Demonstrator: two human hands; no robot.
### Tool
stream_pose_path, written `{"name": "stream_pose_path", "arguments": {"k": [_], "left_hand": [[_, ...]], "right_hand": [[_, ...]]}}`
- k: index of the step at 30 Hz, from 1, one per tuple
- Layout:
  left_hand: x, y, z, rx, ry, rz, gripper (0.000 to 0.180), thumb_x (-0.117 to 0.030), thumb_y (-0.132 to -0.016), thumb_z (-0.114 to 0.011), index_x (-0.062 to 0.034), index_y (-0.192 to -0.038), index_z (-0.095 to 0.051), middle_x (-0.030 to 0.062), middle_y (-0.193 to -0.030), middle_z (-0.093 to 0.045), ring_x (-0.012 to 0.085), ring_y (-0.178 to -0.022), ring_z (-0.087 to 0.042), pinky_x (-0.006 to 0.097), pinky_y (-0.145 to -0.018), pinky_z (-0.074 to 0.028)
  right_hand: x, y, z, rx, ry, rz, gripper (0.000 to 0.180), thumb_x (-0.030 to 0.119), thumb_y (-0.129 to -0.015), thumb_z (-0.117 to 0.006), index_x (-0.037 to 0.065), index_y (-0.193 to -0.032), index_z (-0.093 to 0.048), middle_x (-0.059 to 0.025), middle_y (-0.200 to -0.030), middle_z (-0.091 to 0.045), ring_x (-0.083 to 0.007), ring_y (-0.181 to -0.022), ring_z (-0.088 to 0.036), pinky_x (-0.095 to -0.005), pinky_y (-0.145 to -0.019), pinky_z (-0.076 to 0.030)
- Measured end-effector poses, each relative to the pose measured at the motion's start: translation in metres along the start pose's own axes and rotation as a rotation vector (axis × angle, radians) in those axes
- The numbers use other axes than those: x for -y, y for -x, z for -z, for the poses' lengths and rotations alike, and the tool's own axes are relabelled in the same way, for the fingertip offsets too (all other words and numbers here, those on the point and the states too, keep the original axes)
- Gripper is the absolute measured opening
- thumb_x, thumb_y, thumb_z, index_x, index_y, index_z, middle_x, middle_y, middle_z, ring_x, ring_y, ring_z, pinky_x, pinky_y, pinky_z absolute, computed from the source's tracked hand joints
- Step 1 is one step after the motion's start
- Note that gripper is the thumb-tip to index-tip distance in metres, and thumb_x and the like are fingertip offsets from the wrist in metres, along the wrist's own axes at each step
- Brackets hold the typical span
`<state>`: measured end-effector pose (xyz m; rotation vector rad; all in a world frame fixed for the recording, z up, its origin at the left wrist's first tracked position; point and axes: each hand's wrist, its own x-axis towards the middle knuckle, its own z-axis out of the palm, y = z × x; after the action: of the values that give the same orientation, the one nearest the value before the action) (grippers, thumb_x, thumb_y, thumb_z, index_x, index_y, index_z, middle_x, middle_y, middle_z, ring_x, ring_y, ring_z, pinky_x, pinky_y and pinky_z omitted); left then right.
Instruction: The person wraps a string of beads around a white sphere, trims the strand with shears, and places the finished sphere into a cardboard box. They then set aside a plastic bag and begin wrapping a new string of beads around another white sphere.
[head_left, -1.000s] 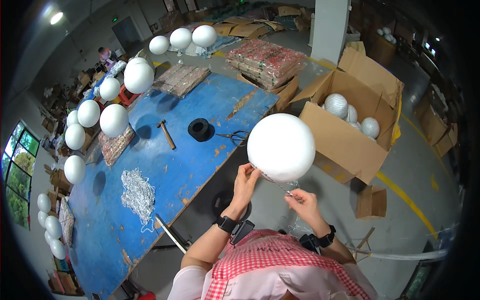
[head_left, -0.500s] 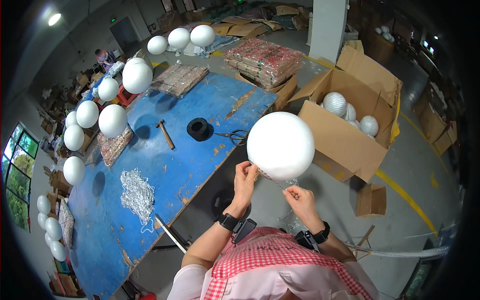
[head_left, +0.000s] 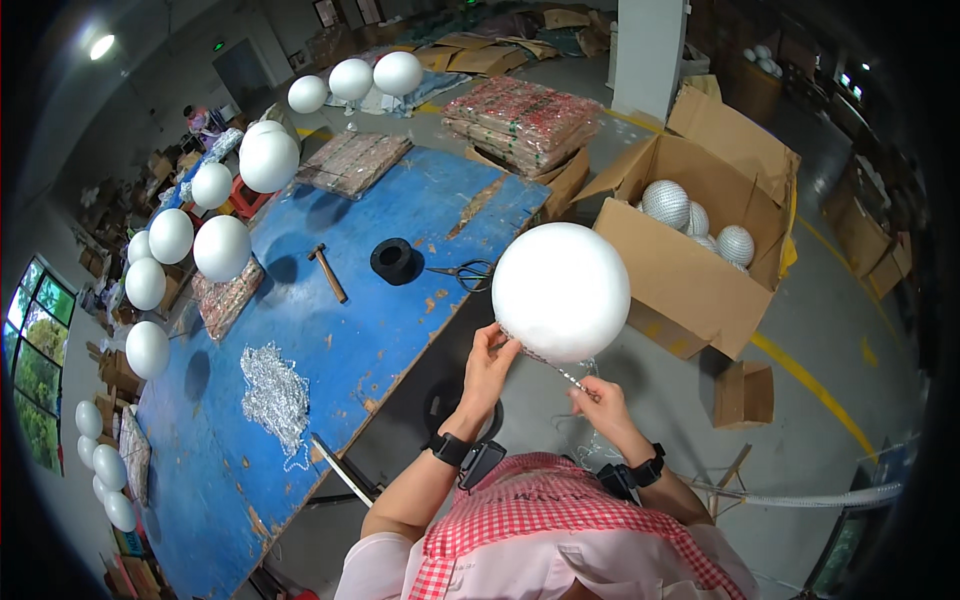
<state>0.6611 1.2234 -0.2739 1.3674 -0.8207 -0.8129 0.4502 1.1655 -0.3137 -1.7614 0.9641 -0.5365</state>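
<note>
A large smooth white ball (head_left: 562,288) is in front of me, past the table's near edge. Along its underside runs a thin silvery bead string (head_left: 556,368). My left hand (head_left: 487,370) is closed at the ball's lower left, thumb and fingers pinching the string against the surface. To the lower right of the ball, my right hand (head_left: 604,408) pinches the same string and holds it stretched away from the ball. Loose string dangles below the right hand. What supports the ball is hidden.
The blue table (head_left: 330,370) carries a heap of silver bead string (head_left: 274,396), a hammer (head_left: 328,274), a black spool (head_left: 397,261) and scissors (head_left: 466,273). Several white balls (head_left: 222,248) stand along its far left. A cardboard box (head_left: 690,270) at right holds silver-covered balls (head_left: 666,204).
My right hand has shifted slightly, and a longer straight stretch of string shows between it and the ball. The left hand keeps its pinch. The whole view has shifted a little.
</note>
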Motion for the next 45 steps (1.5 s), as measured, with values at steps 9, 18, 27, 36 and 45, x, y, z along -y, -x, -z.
{"name": "stream_pose_path", "arguments": {"k": [9,18,27,36,45], "left_hand": [[0.013,-0.004,0.001,-0.02,0.105,0.027,0.041,-0.024,-0.094,-0.055,0.0019,-0.123,-0.043,0.0038,-0.101,-0.056,0.0064,-0.083,-0.05,0.02,-0.074,-0.042],[0.011,-0.001,-0.001,-0.104,0.042,0.092,0.053,-0.032,-0.095,-0.052,0.0054,-0.13,-0.038,0.0134,-0.107,-0.059,0.0162,-0.096,-0.058,0.029,-0.086,-0.046],[0.011,-0.003,0.021,0.077,0.191,0.098,0.046,-0.028,-0.095,-0.053,-0.0004,-0.129,-0.039,0.004,-0.102,-0.057,0.0073,-0.089,-0.055,0.021,-0.078,-0.045],[0.011,-0.003,0.023,0.098,0.229,0.116,0.051,-0.025,-0.091,-0.06,0.0018,-0.13,-0.038,0.0064,-0.101,-0.06,0.0082,-0.09,-0.055,0.022,-0.08,-0.044],[0.01,-0.005,0.024,0.093,0.109,0.069,0.065,-0.027,-0.083,-0.07,0.0029,-0.13,-0.036,0.0138,-0.109,-0.061,0.0147,-0.096,-0.059,0.027,-0.084,-0.046]], "right_hand": [[0.032,0.022,0.005,-0.073,-0.231,0.083,0.014,0.012,-0.087,-0.062,-0.001,-0.082,-0.063,0.0004,-0.058,-0.058,-0.0023,-0.054,-0.05,-0.0197,-0.047,-0.036],[0.023,0.008,-0.002,-0.36,0.333,0.291,0.01,0.01,-0.085,-0.059,0.001,-0.085,-0.062,-0.0053,-0.059,-0.06,-0.0111,-0.055,-0.057,-0.0266,-0.052,-0.043],[0.036,0.022,0.007,0.08,-0.339,-0.072,0.01,0.008,-0.085,-0.062,-0.001,-0.088,-0.064,-0.0027,-0.069,-0.064,-0.0081,-0.061,-0.059,-0.0222,-0.052,-0.044],[0.053,0.031,0.002,-0.101,-0.184,0.035,0.012,0.009,-0.084,-0.065,-0.003,-0.086,-0.062,0.0009,-0.067,-0.061,-0.0035,-0.059,-0.053,-0.019,-0.05,-0.04],[0.064,0.036,-0.005,-0.235,-0.359,0.007,0.009,0.009,-0.086,-0.062,0.0,-0.089,-0.06,0.0036,-0.065,-0.056,-0.0036,-0.055,-0.049,-0.0213,-0.052,-0.041]]}}
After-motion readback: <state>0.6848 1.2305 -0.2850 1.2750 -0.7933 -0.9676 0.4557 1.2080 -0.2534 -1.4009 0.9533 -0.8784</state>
